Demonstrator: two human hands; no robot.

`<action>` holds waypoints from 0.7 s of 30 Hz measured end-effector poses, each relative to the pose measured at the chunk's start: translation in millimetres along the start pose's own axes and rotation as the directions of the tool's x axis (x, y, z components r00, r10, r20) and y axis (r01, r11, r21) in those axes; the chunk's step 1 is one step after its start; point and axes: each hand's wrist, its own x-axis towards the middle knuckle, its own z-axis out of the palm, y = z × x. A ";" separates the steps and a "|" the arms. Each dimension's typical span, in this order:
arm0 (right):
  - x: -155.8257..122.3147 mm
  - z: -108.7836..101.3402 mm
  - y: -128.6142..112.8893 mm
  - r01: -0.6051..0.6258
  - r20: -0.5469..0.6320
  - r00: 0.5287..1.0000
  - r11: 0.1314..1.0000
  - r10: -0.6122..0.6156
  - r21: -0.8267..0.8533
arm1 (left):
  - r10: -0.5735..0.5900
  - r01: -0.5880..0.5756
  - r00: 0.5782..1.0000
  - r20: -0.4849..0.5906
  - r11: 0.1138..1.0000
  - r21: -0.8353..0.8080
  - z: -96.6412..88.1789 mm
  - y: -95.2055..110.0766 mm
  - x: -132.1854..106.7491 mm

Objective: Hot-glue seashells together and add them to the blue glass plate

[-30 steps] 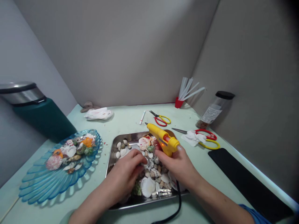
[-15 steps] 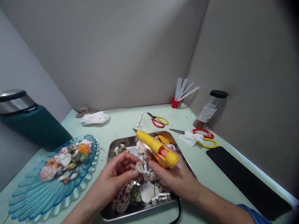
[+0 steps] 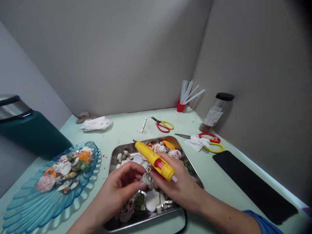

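Note:
Over a metal tray (image 3: 114, 224) of assorted seashells, my left hand (image 3: 122, 187) pinches a small greyish shell (image 3: 146, 179) between thumb and fingers. Wrapped round the handle of a yellow glue gun (image 3: 156, 159) is my right hand (image 3: 179, 182); the gun's nozzle points up and to the left, and a clear glue stick pokes out of its back end. The right fingertips are close to the shell; whether they touch it I cannot tell. Below the hands lie a large white scallop shell (image 3: 152, 201) and a green mossy clump (image 3: 140, 202) in the tray.
On the left stands a blue shell-shaped plate (image 3: 31, 208) with shells on it, before a teal bottle (image 3: 36, 133). Small scissors (image 3: 162, 125), larger scissors (image 3: 211, 139), a marker (image 3: 144, 124), a red cup (image 3: 180, 107) of glue sticks, a jar (image 3: 214, 112) and a black mat (image 3: 253, 185) lie behind and right.
The glue gun and my right hand have shifted left and slightly down. My left hand still pinches the shell, now tilted differently. The whole view has moved slightly.

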 end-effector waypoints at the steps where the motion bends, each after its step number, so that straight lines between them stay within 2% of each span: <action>1: 0.1 -0.1 -0.2 0.007 0.007 1.000 1.000 -0.007 -0.014 | 0.000 0.000 1.000 -0.003 1.000 0.007 0.1 -0.3 0.2; 10: -0.8 1.5 0.1 0.043 0.049 0.998 0.998 -0.041 -0.054 | 0.004 -0.004 1.000 -0.001 1.000 -0.011 1.4 -3.5 0.6; 21: -1.0 2.8 2.3 0.084 0.044 0.996 0.995 -0.082 -0.047 | 0.002 -0.002 1.000 -0.004 0.999 -0.039 2.2 -3.8 0.0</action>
